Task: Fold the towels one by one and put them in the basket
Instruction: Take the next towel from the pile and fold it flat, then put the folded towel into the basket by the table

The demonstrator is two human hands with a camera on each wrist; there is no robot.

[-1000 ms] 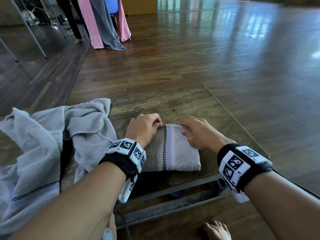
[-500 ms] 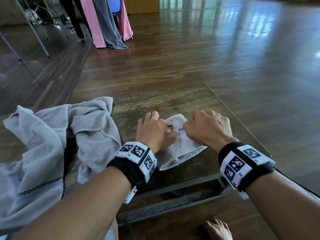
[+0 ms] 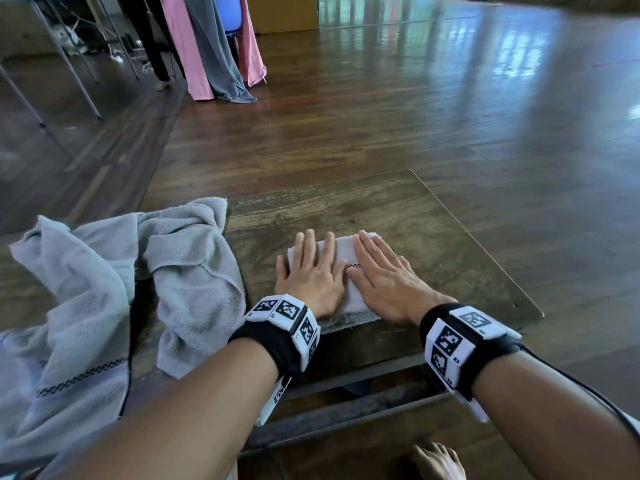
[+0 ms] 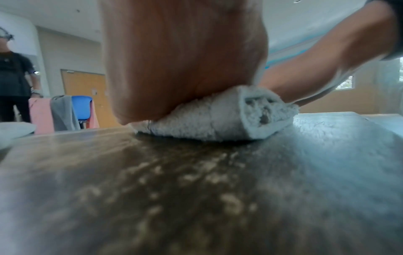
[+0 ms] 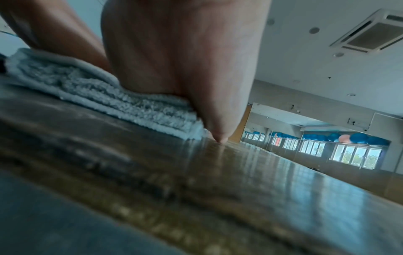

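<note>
Since a second ago we fold again, fists now flat | left hand (image 3: 313,271) and right hand (image 3: 382,277), fingers straight, press folded towel (image 3: 341,245) on table (image 3: 450,244) | risk: layers spring open on release | basket unseen

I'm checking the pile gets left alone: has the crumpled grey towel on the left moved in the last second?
No. The crumpled grey towel still lies with its far corner at the table top's left end; only the camera shifted slightly.
</note>
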